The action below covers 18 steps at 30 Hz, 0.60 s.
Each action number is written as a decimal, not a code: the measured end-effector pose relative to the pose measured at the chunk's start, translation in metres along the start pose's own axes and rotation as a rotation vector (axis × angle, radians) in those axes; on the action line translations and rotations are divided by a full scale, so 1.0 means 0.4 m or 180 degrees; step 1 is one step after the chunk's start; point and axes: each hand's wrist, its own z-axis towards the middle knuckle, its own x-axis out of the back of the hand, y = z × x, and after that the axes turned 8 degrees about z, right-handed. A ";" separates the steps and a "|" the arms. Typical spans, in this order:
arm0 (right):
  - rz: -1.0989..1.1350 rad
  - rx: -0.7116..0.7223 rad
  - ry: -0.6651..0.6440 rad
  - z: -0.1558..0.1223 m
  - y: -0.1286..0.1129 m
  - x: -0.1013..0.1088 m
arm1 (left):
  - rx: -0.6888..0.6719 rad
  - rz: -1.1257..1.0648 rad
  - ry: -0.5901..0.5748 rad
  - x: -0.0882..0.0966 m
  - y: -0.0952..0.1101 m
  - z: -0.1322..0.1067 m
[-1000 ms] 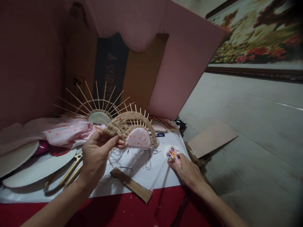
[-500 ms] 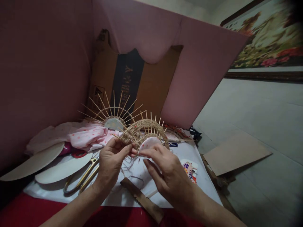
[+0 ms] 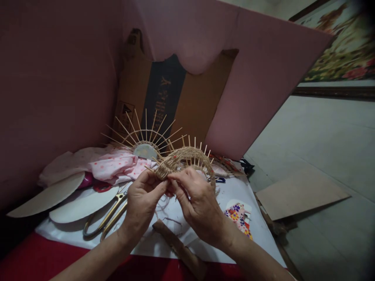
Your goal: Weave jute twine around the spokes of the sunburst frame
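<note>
Pinching the woven arch (image 3: pixel 187 153) by its left end, the left hand (image 3: pixel 142 201) is nearer; the right hand (image 3: pixel 199 205) has its fingers there too, grip unclear, the arch curving rightward beyond

Rough, matt, fibrous woven arch (image 3: pixel 187 153)
</note>
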 end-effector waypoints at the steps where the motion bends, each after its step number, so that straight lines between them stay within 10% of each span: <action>1: 0.0004 0.0000 0.0005 0.001 0.000 -0.001 | 0.0001 0.0004 0.0004 0.000 0.000 0.000; 18: 0.0008 0.0061 0.0035 0.011 -0.005 -0.005 | -0.0113 0.0010 -0.0019 0.003 0.000 0.001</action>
